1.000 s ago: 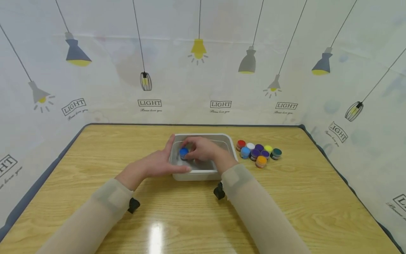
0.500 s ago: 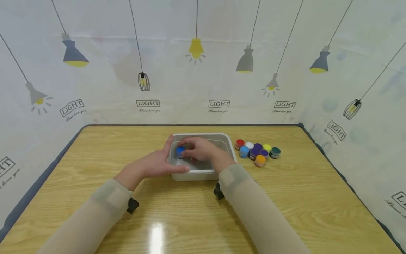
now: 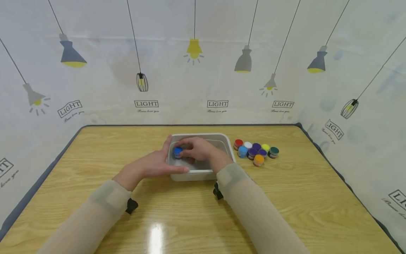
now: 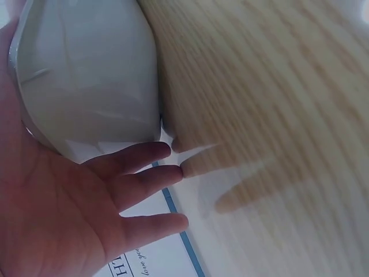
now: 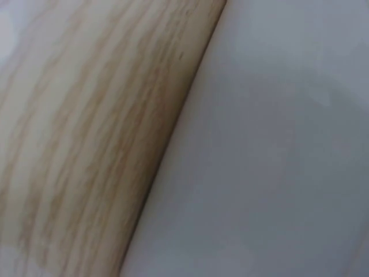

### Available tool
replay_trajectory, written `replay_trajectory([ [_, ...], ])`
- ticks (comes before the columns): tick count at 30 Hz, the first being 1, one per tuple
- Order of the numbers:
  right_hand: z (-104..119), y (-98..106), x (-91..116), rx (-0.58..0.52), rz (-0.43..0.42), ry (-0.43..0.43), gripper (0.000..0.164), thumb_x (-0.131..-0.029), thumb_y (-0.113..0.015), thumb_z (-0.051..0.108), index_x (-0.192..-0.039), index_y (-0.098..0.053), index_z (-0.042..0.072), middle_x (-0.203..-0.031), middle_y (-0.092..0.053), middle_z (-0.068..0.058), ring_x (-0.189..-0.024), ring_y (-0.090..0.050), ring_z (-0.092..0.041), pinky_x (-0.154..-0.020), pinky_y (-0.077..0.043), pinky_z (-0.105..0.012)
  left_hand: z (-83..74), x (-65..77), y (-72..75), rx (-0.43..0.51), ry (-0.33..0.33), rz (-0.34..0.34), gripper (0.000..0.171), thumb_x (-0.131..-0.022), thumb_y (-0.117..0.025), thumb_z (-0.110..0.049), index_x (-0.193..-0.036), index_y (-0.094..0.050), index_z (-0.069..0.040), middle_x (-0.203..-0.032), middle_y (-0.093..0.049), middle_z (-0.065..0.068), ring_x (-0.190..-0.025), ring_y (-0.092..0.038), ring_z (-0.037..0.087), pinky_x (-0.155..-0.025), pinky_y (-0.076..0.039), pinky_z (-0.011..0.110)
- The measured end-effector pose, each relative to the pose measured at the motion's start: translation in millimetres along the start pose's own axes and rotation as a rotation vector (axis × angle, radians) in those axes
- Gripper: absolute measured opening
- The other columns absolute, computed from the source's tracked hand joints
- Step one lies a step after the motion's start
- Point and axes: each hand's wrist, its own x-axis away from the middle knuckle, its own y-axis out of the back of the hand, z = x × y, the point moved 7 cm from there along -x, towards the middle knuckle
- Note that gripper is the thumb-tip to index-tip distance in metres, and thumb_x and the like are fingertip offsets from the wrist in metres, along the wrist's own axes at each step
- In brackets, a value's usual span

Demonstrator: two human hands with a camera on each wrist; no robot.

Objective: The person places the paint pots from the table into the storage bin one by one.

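A white rectangular bin (image 3: pixel 196 176) stands on the table. My left hand (image 3: pixel 153 164) braces its near left corner, thumb along the front rim and fingers by the left side. In the left wrist view, the straight fingers of the left hand (image 4: pixel 63 213) spread beside the bin's outer wall (image 4: pixel 92 75). Inside the bin, my right hand (image 3: pixel 198 150) pinches a small blue-lidded paint jar (image 3: pixel 177 152) near the left wall. Only the bin's wall (image 5: pixel 259 161) and the table show in the right wrist view; the right hand is out of sight there.
Right of the bin stands a cluster of several small paint jars, among them a red jar (image 3: pixel 238 144), a light blue jar (image 3: pixel 242 152), an orange jar (image 3: pixel 258 160) and a dark green jar (image 3: pixel 273 152). A lamp-patterned backdrop (image 3: pixel 177 113) rises behind the wooden table (image 3: pixel 177 218).
My right hand has shifted the blue-lidded paint jar slightly left inside the bin. The left hand keeps its place at the corner. The whole head view has drifted a little.
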Motion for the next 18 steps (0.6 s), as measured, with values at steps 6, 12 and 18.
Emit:
replay_trajectory([
  [6, 0.4, -1.2, -0.2, 0.015, 0.003, -0.005, 0.041, -0.109, -0.072, 0.020, -0.149, -0.069, 0.020, -0.119, -0.080, -0.008, -0.083, -0.075, -0.018, -0.074, -0.060, -0.029, 0.5, -0.5, -0.8, 0.018, -0.005, -0.001, 0.147, -0.085, -0.070, -0.088, -0.174, 0.024, -0.019, -0.166, -0.044, 0.036, -0.148, -0.054, 0.048, -0.122, -0.045, 0.062],
  [12, -0.4, -1.2, -0.7, 0.028, 0.000, -0.014, 0.041, -0.108, -0.072, 0.022, -0.149, -0.068, 0.022, -0.119, -0.080, -0.007, -0.084, -0.076, -0.018, -0.074, -0.060, -0.029, 1.9, -2.0, -1.5, 0.020, -0.005, -0.003, 0.147, -0.085, -0.070, -0.088, -0.174, 0.024, -0.020, -0.165, -0.046, 0.037, -0.146, -0.056, 0.047, -0.121, -0.045, 0.061],
  [18, 0.0, -1.0, -0.2, 0.030, 0.002, -0.016, 0.041, -0.109, -0.072, 0.023, -0.149, -0.068, 0.022, -0.118, -0.080, -0.007, -0.083, -0.075, -0.019, -0.073, -0.060, -0.029, 2.2, -1.9, -1.9, 0.020, -0.010, -0.006, 0.146, -0.085, -0.070, -0.088, -0.173, 0.026, -0.022, -0.162, -0.049, 0.037, -0.144, -0.059, 0.047, -0.120, -0.047, 0.061],
])
